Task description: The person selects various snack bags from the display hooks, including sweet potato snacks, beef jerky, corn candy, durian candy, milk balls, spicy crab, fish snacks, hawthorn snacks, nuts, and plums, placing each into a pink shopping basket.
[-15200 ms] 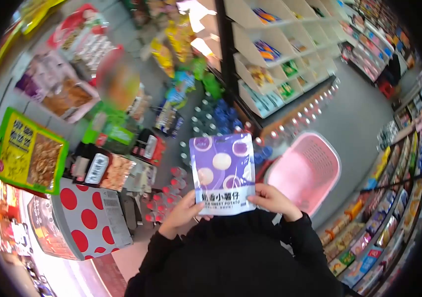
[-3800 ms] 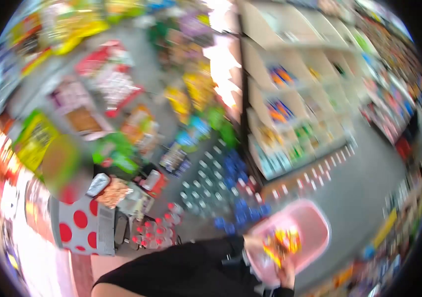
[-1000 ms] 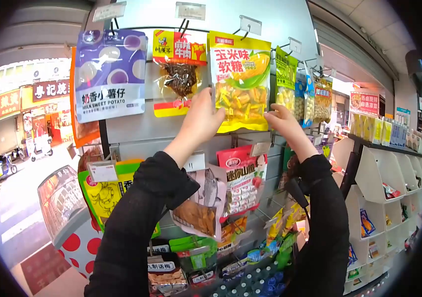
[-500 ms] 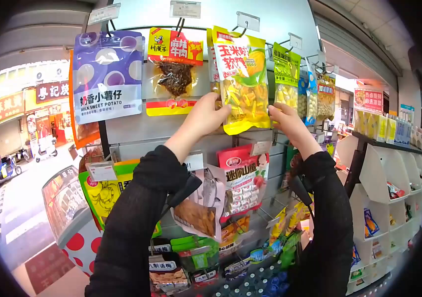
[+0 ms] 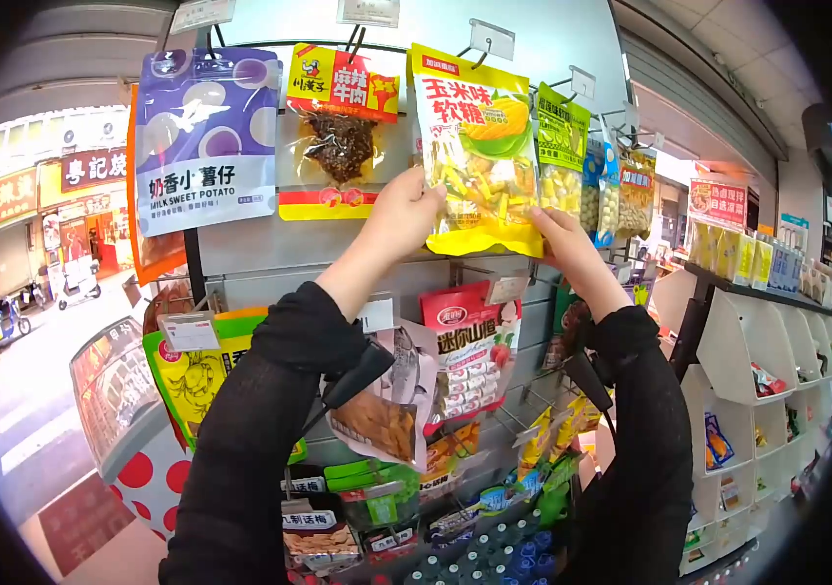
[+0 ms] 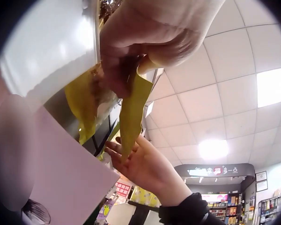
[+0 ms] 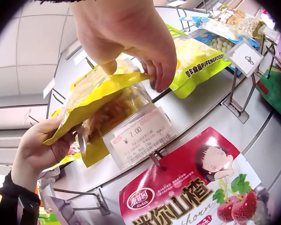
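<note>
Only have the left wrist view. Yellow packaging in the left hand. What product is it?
Observer: A bag of corn-flavour gummies; the head view shows its printed front.
Operator: Right hand gripping it too? Can't tell from here.
Observer: Yes, the right wrist view shows the right hand pinching its lower right corner.
Operator: Any readable price nearby?
Observer: In the right wrist view, a price tag below the bag reads 7.00.

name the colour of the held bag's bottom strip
The bottom strip is yellow, seen best in the head view.
</note>
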Available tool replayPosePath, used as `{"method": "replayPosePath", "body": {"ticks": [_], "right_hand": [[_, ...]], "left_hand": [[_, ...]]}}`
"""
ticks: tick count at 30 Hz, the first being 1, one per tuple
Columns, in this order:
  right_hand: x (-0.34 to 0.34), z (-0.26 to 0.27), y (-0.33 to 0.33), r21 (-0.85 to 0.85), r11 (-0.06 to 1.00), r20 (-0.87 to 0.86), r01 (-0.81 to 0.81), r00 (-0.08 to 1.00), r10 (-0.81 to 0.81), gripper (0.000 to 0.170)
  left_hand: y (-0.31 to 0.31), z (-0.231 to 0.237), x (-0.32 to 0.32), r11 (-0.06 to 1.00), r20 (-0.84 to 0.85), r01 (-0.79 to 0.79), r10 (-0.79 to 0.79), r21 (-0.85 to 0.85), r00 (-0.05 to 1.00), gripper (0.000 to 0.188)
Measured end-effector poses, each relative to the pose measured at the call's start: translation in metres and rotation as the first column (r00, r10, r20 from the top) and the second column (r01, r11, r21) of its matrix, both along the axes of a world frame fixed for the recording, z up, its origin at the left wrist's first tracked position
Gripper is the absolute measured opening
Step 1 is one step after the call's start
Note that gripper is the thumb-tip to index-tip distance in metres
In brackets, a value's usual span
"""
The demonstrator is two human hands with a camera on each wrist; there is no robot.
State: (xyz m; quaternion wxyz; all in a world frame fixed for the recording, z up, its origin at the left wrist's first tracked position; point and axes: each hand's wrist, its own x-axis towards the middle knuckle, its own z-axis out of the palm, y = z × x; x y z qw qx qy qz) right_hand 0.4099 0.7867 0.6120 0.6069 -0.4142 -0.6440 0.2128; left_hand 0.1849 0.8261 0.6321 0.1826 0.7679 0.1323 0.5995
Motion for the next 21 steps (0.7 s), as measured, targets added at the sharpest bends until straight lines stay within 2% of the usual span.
{"method": "replayPosePath", "body": {"ticks": [2,3,4,6,7,9,12,16,18,21], "right_hand": [[-0.008,0.001,-0.013,-0.065,0.996,-0.048,-0.057,0.997,0.054,0.039],[-0.011,0.0,-0.017,-0.049,0.997,-0.073,-0.056,0.996,0.053,0.038],[-0.012,0.0,-0.019,-0.031,0.998,-0.097,-0.055,0.994,0.052,0.036],[-0.009,0.0,-0.019,-0.008,0.999,-0.104,-0.034,0.994,0.033,0.036],[-0.008,0.0,-0.019,0.014,1.0,-0.108,-0.017,0.994,0.018,0.035],[-0.004,0.002,-0.02,0.013,1.0,-0.092,0.011,0.996,-0.009,0.035],[-0.005,0.004,-0.026,0.036,0.999,-0.087,0.025,0.996,-0.022,0.033],[-0.002,0.007,-0.027,0.087,0.995,-0.123,0.044,0.992,-0.033,0.032],[-0.004,0.01,-0.03,0.096,0.994,-0.131,0.048,0.991,-0.036,0.033],[-0.007,0.013,-0.037,0.115,0.99,-0.12,0.08,0.991,-0.066,0.033]], "left_hand": [[-0.014,0.005,-0.005,0.991,-0.107,-0.136,0.136,0.009,0.985,0.021],[-0.018,0.006,-0.003,1.0,-0.049,-0.001,0.002,0.013,0.999,0.02],[-0.023,0.007,-0.003,1.0,-0.052,0.004,-0.003,0.014,0.999,0.02],[-0.034,0.007,-0.005,0.993,-0.095,-0.109,0.113,0.044,0.989,0.019],[-0.03,0.007,-0.004,0.993,-0.097,-0.107,0.111,0.042,0.989,0.019],[-0.023,0.007,-0.001,0.997,-0.057,-0.008,0.012,0.077,0.998,0.018],[-0.027,0.008,0.001,0.996,-0.034,0.032,-0.029,0.085,0.999,0.018],[-0.038,0.011,0.001,0.999,-0.051,-0.033,0.034,0.015,0.998,0.017],[-0.029,0.013,0.002,0.993,-0.029,0.074,-0.072,0.09,0.997,0.018],[-0.027,0.011,0.001,0.997,-0.049,0.039,-0.036,0.064,0.998,0.02]]}}
